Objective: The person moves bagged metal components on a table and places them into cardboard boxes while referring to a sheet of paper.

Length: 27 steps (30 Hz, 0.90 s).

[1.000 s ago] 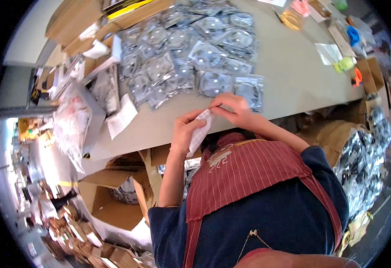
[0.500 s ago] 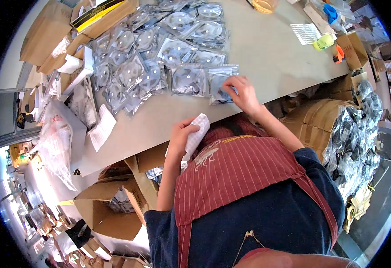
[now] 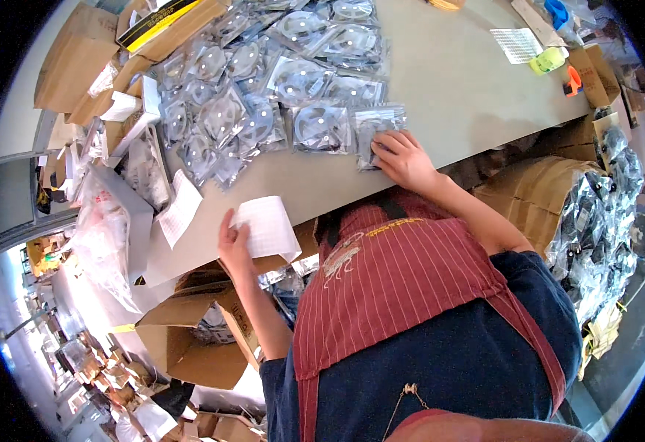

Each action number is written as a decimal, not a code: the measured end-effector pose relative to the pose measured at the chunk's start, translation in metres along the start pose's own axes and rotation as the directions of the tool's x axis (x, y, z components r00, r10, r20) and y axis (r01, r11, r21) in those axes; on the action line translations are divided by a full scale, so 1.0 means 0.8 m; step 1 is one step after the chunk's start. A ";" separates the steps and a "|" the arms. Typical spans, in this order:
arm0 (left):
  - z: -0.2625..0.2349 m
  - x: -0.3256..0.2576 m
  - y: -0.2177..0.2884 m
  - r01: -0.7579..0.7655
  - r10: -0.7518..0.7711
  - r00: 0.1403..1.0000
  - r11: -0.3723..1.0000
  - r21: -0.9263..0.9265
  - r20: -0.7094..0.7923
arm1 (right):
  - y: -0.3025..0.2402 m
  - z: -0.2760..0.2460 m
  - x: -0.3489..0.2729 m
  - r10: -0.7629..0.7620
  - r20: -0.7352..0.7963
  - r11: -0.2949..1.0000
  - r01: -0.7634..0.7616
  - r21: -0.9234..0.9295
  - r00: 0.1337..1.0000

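On the grey table, my right hand (image 3: 403, 156) rests palm down on a clear zip bag (image 3: 375, 118), fingers lying over its surface; the bag's contents are mostly covered. To its left is another clear bag with a grey reel (image 3: 320, 127). My left hand (image 3: 235, 243) is at the table's front edge with finger and thumb apart, the thumb against the left side of a white gridded paper sheet (image 3: 269, 228). That sheet lies partly over the edge, its near right corner hanging down.
Many bagged reels (image 3: 223, 114) cover the table's left and back. A second paper sheet (image 3: 180, 208) lies at the left edge. Below stands an open cardboard box (image 3: 204, 361). At right are a large carton (image 3: 521, 191) with bagged parts (image 3: 595, 228), and a yellow-green bottle (image 3: 549, 60).
My left hand has moved left with the paper sheet, which was bunched in its fingers and is now spread at the table edge. My right hand has settled flatter onto the bag.
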<state>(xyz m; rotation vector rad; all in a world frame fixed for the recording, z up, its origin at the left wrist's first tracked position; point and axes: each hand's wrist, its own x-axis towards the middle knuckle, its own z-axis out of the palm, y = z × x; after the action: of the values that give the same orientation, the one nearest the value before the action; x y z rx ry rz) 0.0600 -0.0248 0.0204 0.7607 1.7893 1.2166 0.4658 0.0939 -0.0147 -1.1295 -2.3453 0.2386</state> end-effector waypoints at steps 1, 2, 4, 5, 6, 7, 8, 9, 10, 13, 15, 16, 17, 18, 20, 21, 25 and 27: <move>-0.014 0.004 0.006 -0.096 0.107 0.993 0.979 0.182 -0.052 | -0.001 0.000 -0.008 -0.001 0.003 1.000 0.001 -0.004 1.000; -0.017 0.008 0.024 -0.143 0.199 0.975 0.901 0.410 -0.097 | -0.001 -0.004 -0.016 -0.025 0.017 0.999 0.025 -0.019 1.000; -0.035 0.023 0.043 -0.168 0.340 0.935 0.678 0.716 -0.103 | -0.002 -0.015 -0.028 -0.077 0.046 0.996 0.079 -0.042 0.996; -0.050 0.040 0.043 -0.173 0.379 0.922 0.578 0.797 -0.075 | 0.000 -0.019 -0.036 -0.093 0.051 0.996 0.094 -0.015 0.994; -0.066 0.056 0.036 -0.114 0.336 0.934 0.595 0.796 -0.118 | 0.001 -0.022 -0.043 -0.115 0.058 0.993 0.114 0.022 0.992; -0.075 0.067 0.035 -0.092 0.335 0.936 0.535 0.840 -0.111 | 0.004 -0.023 -0.050 -0.135 0.066 0.990 0.131 0.055 0.989; -0.079 0.079 0.037 -0.075 0.334 0.937 0.468 0.880 -0.098 | 0.008 -0.024 -0.056 -0.153 0.072 0.985 0.147 0.093 0.986; -0.080 0.088 0.037 -0.058 0.332 0.939 0.399 0.915 -0.085 | 0.009 -0.026 -0.061 -0.099 0.066 0.991 0.092 0.101 0.993; -0.076 0.098 0.037 -0.031 0.324 0.941 0.385 0.922 -0.103 | 0.009 -0.030 -0.064 -0.040 0.059 0.994 0.034 0.106 0.997; -0.086 0.132 0.015 0.048 0.322 0.934 0.319 0.947 -0.156 | 0.007 -0.027 -0.065 0.141 0.062 0.987 -0.145 0.069 0.988; -0.080 0.147 0.003 0.125 0.330 0.917 0.295 0.947 -0.224 | 0.001 -0.023 -0.058 0.282 0.052 0.954 -0.286 0.089 0.958; -0.073 0.153 0.004 0.164 0.335 0.906 0.282 0.945 -0.257 | 0.003 -0.019 -0.055 0.274 0.102 0.960 -0.278 0.024 0.956; -0.066 0.158 0.006 0.177 0.315 0.910 0.288 0.941 -0.267 | 0.002 -0.015 -0.051 0.273 0.096 0.962 -0.273 -0.019 0.957; -0.058 0.164 0.006 0.191 0.295 0.914 0.293 0.937 -0.279 | 0.000 -0.010 -0.047 0.271 0.092 0.962 -0.267 -0.061 0.958; -0.060 0.177 0.004 0.191 0.264 0.922 0.323 0.927 -0.282 | -0.003 -0.006 -0.038 0.249 0.044 0.959 -0.240 -0.153 0.967; -0.062 0.186 0.003 0.174 0.270 0.929 0.286 0.942 -0.254 | 0.003 0.000 -0.038 0.223 0.026 0.959 -0.215 -0.186 0.974; -0.053 0.206 0.008 0.150 0.263 0.945 0.179 0.972 -0.194 | 0.028 -0.007 -0.028 0.131 -0.032 0.953 -0.135 -0.270 0.991; -0.061 0.217 0.012 0.183 0.194 0.958 0.163 0.970 -0.213 | 0.043 -0.025 -0.022 0.210 0.058 0.974 -0.204 -0.099 0.976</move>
<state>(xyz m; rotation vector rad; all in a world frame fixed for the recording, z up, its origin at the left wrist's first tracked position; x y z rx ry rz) -0.0653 0.1010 -0.0119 1.3279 2.8267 -0.1647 0.5084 0.1010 -0.0170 -1.4347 -2.3175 0.2485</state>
